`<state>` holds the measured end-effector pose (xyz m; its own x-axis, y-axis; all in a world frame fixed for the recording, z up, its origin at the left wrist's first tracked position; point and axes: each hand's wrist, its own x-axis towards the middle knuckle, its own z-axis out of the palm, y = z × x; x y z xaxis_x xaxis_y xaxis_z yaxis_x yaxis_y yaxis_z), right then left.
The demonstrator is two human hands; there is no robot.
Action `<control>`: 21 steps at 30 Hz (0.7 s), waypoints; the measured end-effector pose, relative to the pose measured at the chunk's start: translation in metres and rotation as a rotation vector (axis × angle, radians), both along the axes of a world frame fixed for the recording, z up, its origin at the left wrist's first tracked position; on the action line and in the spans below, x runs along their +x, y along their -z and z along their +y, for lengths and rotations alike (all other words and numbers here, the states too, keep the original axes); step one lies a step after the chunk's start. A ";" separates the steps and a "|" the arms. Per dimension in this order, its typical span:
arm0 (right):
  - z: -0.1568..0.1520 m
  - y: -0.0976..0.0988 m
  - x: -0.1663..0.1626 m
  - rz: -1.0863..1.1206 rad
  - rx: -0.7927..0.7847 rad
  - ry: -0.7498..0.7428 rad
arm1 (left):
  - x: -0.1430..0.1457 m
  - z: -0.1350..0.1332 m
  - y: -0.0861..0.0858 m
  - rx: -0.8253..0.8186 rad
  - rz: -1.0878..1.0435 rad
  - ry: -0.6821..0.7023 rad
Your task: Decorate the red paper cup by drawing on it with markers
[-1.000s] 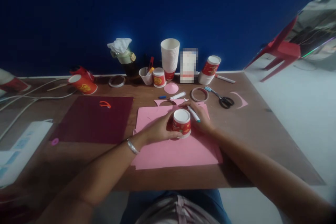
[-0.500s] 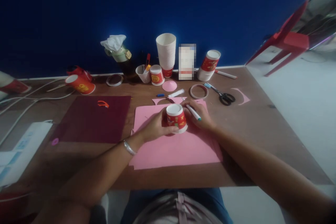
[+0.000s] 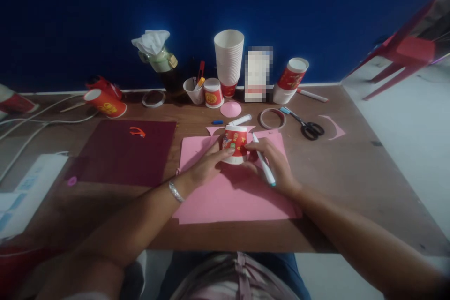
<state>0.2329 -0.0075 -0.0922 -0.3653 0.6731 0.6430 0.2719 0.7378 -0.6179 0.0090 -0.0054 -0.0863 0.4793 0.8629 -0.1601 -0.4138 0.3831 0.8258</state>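
A red and white paper cup [image 3: 236,141], printed with small coloured figures, is held upside down above a stack of pink paper [image 3: 232,201]. My left hand [image 3: 211,161] is closed around the cup's left side, its thumb across the front. My right hand [image 3: 276,164] holds a white marker [image 3: 263,159] with a teal end pointing down toward me. The right fingertips also touch the cup's right side. Just beyond the cup lie a pink paper cone [image 3: 231,109], a second white marker [image 3: 241,120] and a blue cap [image 3: 217,122].
Scissors [image 3: 311,130] and a tape roll [image 3: 273,118] lie to the right. Along the blue wall stand stacked paper cups [image 3: 228,56], a blurred-out white panel [image 3: 258,75] and a jar with tissue [image 3: 158,63]. Maroon paper [image 3: 126,159] and white cables [image 3: 45,124] are on the left.
The cup has tilted so that its printed side faces me more and its base less. The marker in my right hand has swung more upright. The whole view has shifted slightly.
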 end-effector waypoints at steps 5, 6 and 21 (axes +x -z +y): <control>-0.002 -0.002 0.002 -0.032 0.010 -0.007 | -0.004 0.000 0.002 0.046 0.032 0.074; -0.003 -0.003 0.002 -0.045 0.014 -0.006 | -0.005 0.000 0.002 0.051 0.040 0.077; -0.034 -0.036 0.015 0.051 -0.152 0.078 | -0.006 0.002 0.005 0.065 0.173 0.095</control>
